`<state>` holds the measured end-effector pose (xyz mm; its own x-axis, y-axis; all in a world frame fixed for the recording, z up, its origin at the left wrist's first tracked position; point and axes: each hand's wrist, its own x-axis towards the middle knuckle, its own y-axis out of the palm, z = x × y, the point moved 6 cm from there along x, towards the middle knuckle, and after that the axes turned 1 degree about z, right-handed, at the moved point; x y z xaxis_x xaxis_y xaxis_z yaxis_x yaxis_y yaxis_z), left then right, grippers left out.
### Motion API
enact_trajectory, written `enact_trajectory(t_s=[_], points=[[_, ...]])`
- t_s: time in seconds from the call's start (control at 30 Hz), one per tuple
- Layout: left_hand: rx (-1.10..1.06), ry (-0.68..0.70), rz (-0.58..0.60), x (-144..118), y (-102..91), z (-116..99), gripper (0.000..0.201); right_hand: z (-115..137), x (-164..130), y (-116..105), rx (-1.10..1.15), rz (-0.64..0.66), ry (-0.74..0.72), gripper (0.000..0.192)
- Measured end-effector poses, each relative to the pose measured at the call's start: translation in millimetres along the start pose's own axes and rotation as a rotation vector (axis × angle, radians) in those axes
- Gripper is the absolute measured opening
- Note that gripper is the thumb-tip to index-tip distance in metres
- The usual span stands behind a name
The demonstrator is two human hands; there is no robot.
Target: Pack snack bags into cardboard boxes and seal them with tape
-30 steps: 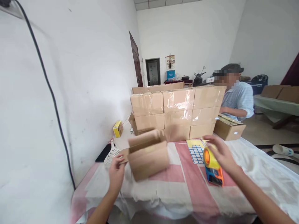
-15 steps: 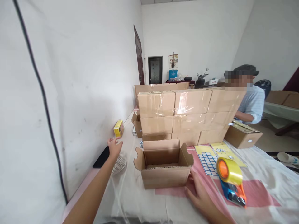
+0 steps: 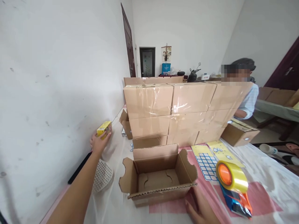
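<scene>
My left hand (image 3: 99, 143) reaches far along the wall and closes its fingers around a small yellow box (image 3: 104, 128) on the table. An open, empty cardboard box (image 3: 157, 175) stands in front of me with its flaps up. My right hand (image 3: 201, 209) rests flat on the cloth against that box's near right corner, holding nothing. A tape dispenser (image 3: 234, 191) with a clear tape roll and orange core lies on the cloth to the right of my right hand.
A wall of sealed cardboard boxes (image 3: 184, 110) is stacked behind the open box. Label sheets (image 3: 206, 161) lie beside it. A white mesh scoop (image 3: 102, 175) and a dark phone (image 3: 78, 168) lie by the wall. Another person (image 3: 245, 93) sits behind the stack with a small box (image 3: 239, 133).
My left hand left the open box, stretched along the wall and took hold of the yellow box. My right hand let go of the tape dispenser and came to rest by the open box.
</scene>
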<state>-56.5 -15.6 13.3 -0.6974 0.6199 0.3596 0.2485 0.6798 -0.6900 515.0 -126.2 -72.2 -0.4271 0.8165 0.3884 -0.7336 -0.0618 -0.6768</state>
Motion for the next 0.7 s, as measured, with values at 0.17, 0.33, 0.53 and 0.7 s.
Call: enact_trajectory(t_s=[0.17, 0.33, 0.53, 0.7], points=[[-0.103, 0.333, -0.148, -68.2, -85.3, -22.6, 0.051, 6.1, 1.1, -2.7, 0.129, -0.006, 0.020, 0.055], [-0.495, 0.382, -0.284, -140.4, -177.3, -52.4, 0.078, 6.8, -0.9, -4.2, 0.147, -0.038, 0.009, 0.050], [-0.788, 0.547, 0.012, -204.8, -194.3, -141.3, 0.090, 21.1, -9.6, -9.7, 0.165, -0.059, -0.081, 0.052], [-0.465, 0.670, 0.450, -250.0, -138.9, -214.3, 0.048, 32.9, -15.5, -15.2, 0.177, -0.067, -0.151, 0.057]])
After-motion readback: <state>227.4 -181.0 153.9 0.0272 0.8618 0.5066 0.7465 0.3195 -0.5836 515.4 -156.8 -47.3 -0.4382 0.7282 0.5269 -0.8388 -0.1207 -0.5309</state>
